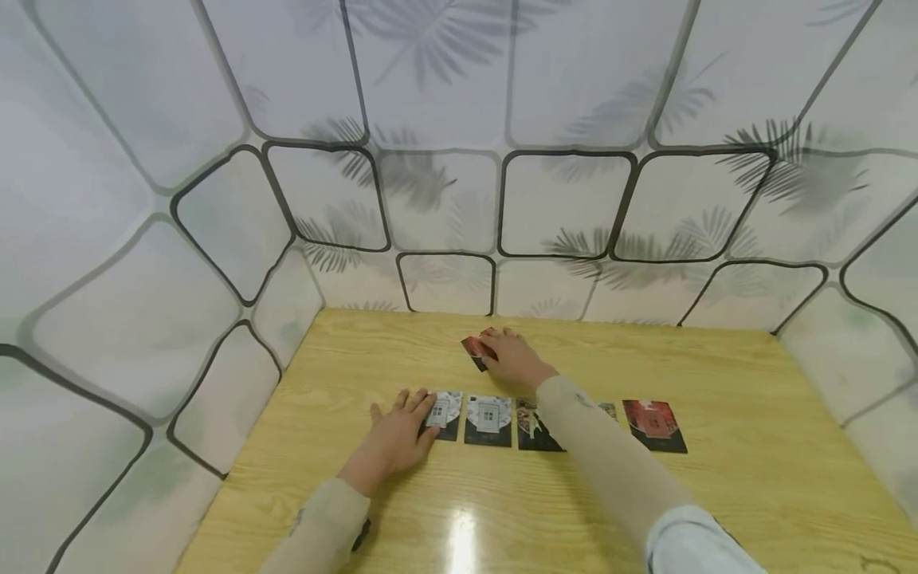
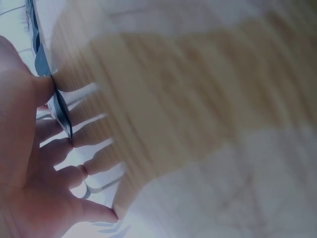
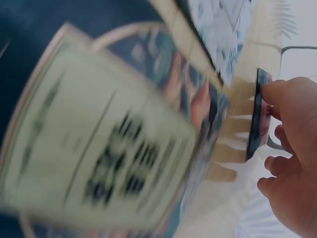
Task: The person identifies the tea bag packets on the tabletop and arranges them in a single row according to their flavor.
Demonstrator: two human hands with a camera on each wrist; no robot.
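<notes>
On the yellow wood-grain table (image 1: 323, 518), my left hand (image 1: 398, 434) lies with spread fingers over the left part of a grey-and-black card (image 1: 449, 414). That card's dark edge meets the fingers in the left wrist view. Farther back, my right hand (image 1: 516, 359) holds a red-and-black card (image 1: 473, 348) by its edge, thumb against it; in the right wrist view the card (image 3: 260, 116) is tilted. A second grey card (image 1: 489, 418), a dark, gold-toned card (image 1: 532, 422) and a red card (image 1: 655, 426) continue the row.
Beneath my right forearm, one more card (image 1: 608, 409) in the row is mostly hidden. White fabric walls (image 1: 566, 207) with grey line patterns and leaf prints rise behind and beside the table. A bright reflection lies near the table's front.
</notes>
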